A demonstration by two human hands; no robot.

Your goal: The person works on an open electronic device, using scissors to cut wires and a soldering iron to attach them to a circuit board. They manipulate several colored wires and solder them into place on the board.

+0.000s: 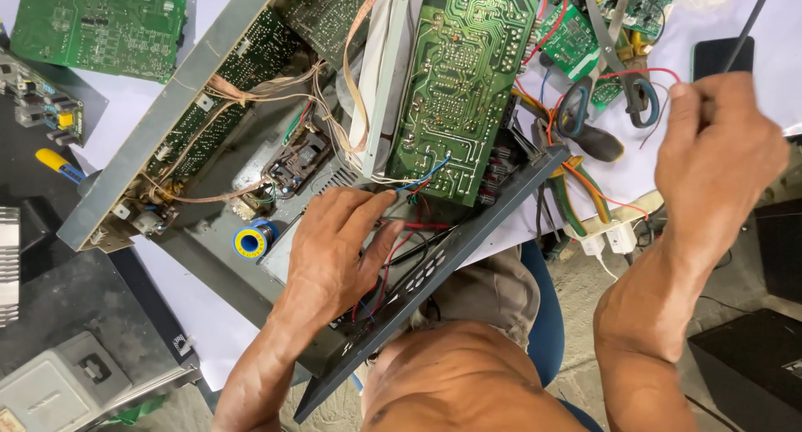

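Looking down, we see our left hand (334, 240) lie flat and open, fingertips pinning thin wires below the big green circuit board (464, 85). Right of that board, our right hand (718, 152) is closed around a thin black cord (752, 18).

Right hand (718, 152) fingertips hidden behind own knuckles (grip on thin black rod (749, 22) unclear); rod cut off by top edge.

Arms: I see both forearms bare, no sleeves.
Left hand (334, 248): bare, no glove, ring or watch.
Right hand (720, 148): bare likewise.
Torso: unclothed.
Legs: grey-brown shorts.
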